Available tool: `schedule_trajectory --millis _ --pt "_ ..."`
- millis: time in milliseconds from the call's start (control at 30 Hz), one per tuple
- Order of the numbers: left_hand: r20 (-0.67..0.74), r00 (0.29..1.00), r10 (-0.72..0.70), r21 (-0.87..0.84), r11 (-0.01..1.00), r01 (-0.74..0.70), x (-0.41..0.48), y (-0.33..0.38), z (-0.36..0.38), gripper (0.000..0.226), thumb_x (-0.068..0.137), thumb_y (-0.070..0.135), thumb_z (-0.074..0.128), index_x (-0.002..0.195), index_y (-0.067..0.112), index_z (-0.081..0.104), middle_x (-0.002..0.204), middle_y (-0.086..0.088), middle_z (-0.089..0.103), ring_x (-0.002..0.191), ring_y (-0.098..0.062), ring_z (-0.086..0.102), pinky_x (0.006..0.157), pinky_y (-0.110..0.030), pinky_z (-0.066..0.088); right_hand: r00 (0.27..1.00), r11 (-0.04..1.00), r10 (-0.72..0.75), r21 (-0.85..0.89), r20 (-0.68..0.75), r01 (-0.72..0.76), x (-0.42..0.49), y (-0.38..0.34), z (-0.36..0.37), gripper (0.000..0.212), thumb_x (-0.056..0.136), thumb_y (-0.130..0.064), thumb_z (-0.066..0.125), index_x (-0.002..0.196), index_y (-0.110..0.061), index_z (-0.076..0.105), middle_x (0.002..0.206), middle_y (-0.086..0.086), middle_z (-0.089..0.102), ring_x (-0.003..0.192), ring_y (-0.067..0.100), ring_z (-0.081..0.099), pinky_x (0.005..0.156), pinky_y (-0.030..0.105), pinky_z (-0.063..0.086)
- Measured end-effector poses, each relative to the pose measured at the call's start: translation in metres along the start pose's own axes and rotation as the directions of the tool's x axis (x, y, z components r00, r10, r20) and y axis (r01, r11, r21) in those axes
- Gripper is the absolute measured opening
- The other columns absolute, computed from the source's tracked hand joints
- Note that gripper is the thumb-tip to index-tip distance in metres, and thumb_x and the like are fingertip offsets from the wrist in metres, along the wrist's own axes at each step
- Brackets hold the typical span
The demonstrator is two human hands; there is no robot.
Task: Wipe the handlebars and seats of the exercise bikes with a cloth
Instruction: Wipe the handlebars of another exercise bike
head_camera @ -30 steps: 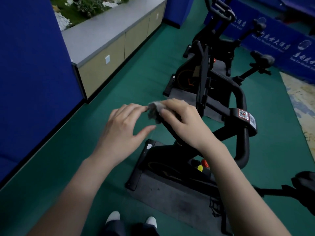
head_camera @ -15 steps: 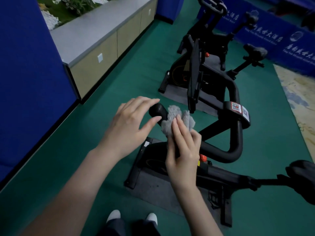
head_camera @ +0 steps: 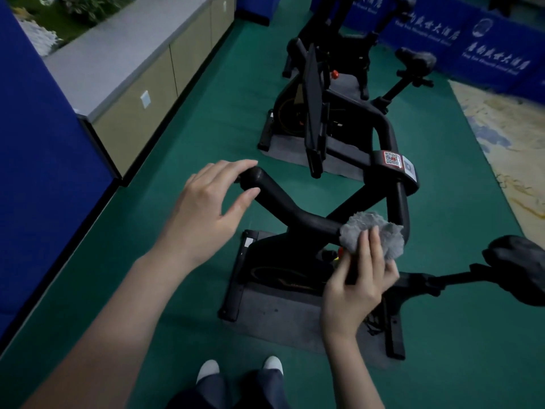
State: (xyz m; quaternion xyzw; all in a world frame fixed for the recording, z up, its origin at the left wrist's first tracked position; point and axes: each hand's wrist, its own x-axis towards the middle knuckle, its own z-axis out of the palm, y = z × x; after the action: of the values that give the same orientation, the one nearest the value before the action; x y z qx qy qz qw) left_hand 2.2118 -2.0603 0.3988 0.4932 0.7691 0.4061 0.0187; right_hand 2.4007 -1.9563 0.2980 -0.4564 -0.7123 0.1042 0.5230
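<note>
The right grip (head_camera: 351,293) was clenched on the grey cloth (head_camera: 371,231), fingers laid up the near face of the wad and the thumb curled round its right side, pressing it against the handlebar (head_camera: 283,202) of the nearest exercise bike (head_camera: 283,261). The cloth sat bunched around the bar at its near bend, just left of where the loop turned up toward the stem clamp. The left grip (head_camera: 203,214) was released: its fingers arched loosely over the bar's far left end and the thumb lay below it (whether the fingertips actually touched the rubber could not be told).

A QR sticker (head_camera: 392,158) showed on the clamp, and a dark screen (head_camera: 314,95) stood edge-on ahead of the bars. The bike's black seat (head_camera: 519,267) lay to the right, well apart from the cloth. The bike stood on a grey mat (head_camera: 280,317) on the green floor (head_camera: 177,143).

A second bike (head_camera: 295,113) stood beyond, its own seat (head_camera: 415,59) raised to the right. Blue banners (head_camera: 486,42) lined the far side, a grey-topped cabinet (head_camera: 141,93) ran along the left, and a blue partition (head_camera: 38,143) stood nearer. White shoe tips (head_camera: 209,369) showed at the bottom edge.
</note>
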Motion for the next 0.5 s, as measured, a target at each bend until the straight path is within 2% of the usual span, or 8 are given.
schedule_trajectory --millis 133,267,433,500 --pt "0.013 1.0 0.007 -0.021 1.0 -0.007 0.0 -0.003 -0.001 0.036 0.094 0.026 0.055 0.128 0.015 0.054 0.112 0.005 0.057 0.109 -0.012 0.05 0.098 -0.031 0.038 0.998 0.996 -0.042 0.079 0.045 0.038 -0.006 -0.029 0.013 0.035 0.089 -0.001 0.06 0.124 0.0 0.06 0.133 0.005 0.056 0.115 0.024 0.043 0.104 0.04 0.038" --pt "0.015 1.0 0.025 -0.021 0.999 -0.025 0.002 -0.003 -0.001 0.035 0.093 0.024 0.056 0.126 0.012 0.055 0.112 0.0 0.059 0.108 -0.016 0.052 0.097 -0.033 0.039 0.993 0.988 -0.059 0.151 0.105 0.042 0.0 -0.058 0.024 0.037 0.088 0.004 0.059 0.125 0.001 0.059 0.133 0.004 0.056 0.114 0.017 0.043 0.094 0.049 0.045" --pt "0.019 0.999 0.05 -0.009 0.999 -0.05 0.002 -0.005 -0.003 0.036 0.092 0.024 0.057 0.126 0.011 0.055 0.111 -0.003 0.06 0.106 -0.019 0.053 0.095 -0.034 0.04 0.986 0.961 -0.089 0.274 0.143 0.047 -0.005 -0.092 0.033 0.04 0.09 0.003 0.057 0.129 0.0 0.056 0.138 0.005 0.052 0.121 0.014 0.044 0.1 0.039 0.042" --pt "0.02 0.998 0.055 -0.01 0.998 -0.055 0.002 -0.006 -0.004 0.035 0.092 0.022 0.058 0.126 0.012 0.055 0.111 -0.003 0.06 0.106 -0.02 0.054 0.096 -0.035 0.04 0.983 0.961 -0.119 0.266 0.141 0.078 -0.007 -0.093 0.033 0.039 0.09 0.002 0.057 0.129 0.001 0.055 0.139 0.006 0.052 0.121 0.017 0.046 0.101 0.035 0.04"
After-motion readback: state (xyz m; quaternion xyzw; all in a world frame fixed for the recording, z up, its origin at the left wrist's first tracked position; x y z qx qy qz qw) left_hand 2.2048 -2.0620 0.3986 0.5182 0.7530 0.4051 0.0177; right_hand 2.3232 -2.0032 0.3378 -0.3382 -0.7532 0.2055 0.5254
